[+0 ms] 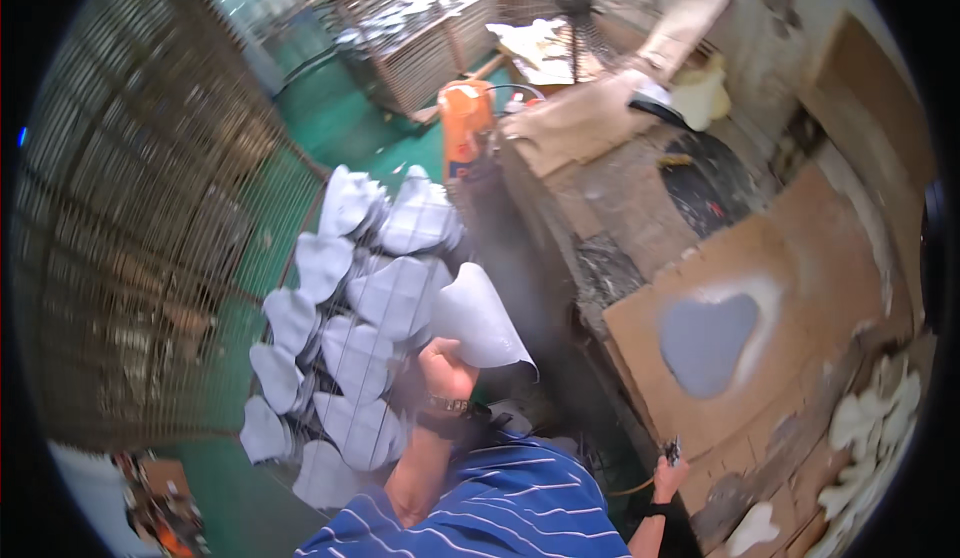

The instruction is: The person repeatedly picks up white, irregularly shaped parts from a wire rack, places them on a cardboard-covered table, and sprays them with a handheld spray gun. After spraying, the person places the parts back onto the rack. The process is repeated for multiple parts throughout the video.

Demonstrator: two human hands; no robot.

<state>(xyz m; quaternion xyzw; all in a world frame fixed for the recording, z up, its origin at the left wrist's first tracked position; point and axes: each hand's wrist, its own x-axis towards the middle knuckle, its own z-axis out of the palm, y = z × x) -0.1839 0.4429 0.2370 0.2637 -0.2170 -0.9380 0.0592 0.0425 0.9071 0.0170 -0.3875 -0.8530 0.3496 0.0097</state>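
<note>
My left hand (448,368) is closed on the lower edge of a pale grey, curved sheet piece (478,316), held up beside the bench. Just left of it, stacks of similar rounded grey pieces (358,358) lie in rows on a wire rack. My right hand (668,480) is closed around a small metal spray gun (672,450) at the front of the bench, with a thin yellowish hose (632,490) running from it. On the cardboard (640,328) beyond that hand is a grey rounded patch (708,346) with a whitish sprayed border.
Tall wire racks (150,208) stand on the left, above a green floor (330,118). An orange container (465,123) is beside the bench's far end. Cream cut pieces (870,428) lie at the right edge. A black fan (575,3) stands at the back.
</note>
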